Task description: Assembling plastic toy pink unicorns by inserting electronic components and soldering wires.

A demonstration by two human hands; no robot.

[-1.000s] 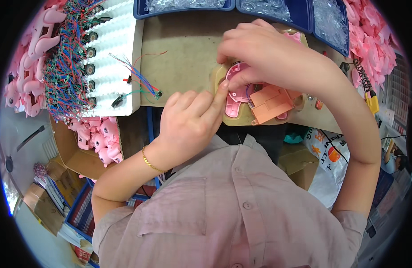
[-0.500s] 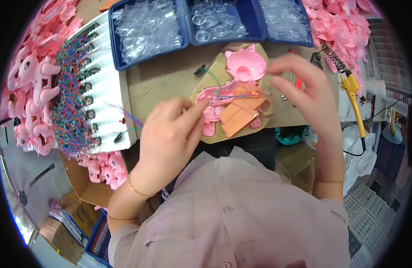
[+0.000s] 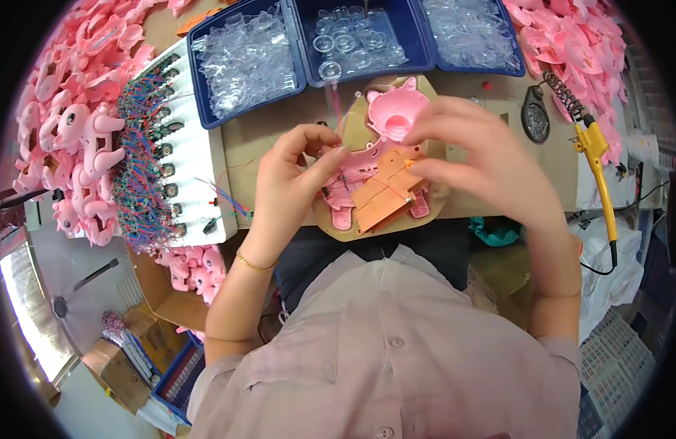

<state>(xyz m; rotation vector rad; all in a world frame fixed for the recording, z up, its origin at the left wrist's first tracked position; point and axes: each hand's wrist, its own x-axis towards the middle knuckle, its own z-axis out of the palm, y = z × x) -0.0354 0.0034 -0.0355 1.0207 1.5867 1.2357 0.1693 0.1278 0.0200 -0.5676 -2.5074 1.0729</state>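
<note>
In front of me lies a pink plastic toy half-shell (image 3: pixel 363 162) with a bowl-shaped head part (image 3: pixel 398 110), set on a tan holder (image 3: pixel 336 233). An orange plastic casing (image 3: pixel 385 192) sits in its body part. My left hand (image 3: pixel 297 172) is at the shell's left side, thumb and forefinger pinched on thin wires (image 3: pixel 335 110) that rise toward the blue trays. Over the shell's right side hovers my right hand (image 3: pixel 480 157), thumb and fingers apart close to the casing; I see nothing held in it.
Blue trays (image 3: pixel 303 77) of clear plastic parts stand at the back. On the left are a white rack (image 3: pixel 215 157) of wired parts and pink toy bodies (image 3: pixel 81 146). A yellow soldering iron (image 3: pixel 600 179) hangs at right, beside a dark oval piece (image 3: pixel 534 117) and pink shells (image 3: pixel 550 44).
My left hand has risen slightly, and the wires that lay across the shell now stand up from it. My right hand has come leftward over the shell. The whole view has shifted a little.
</note>
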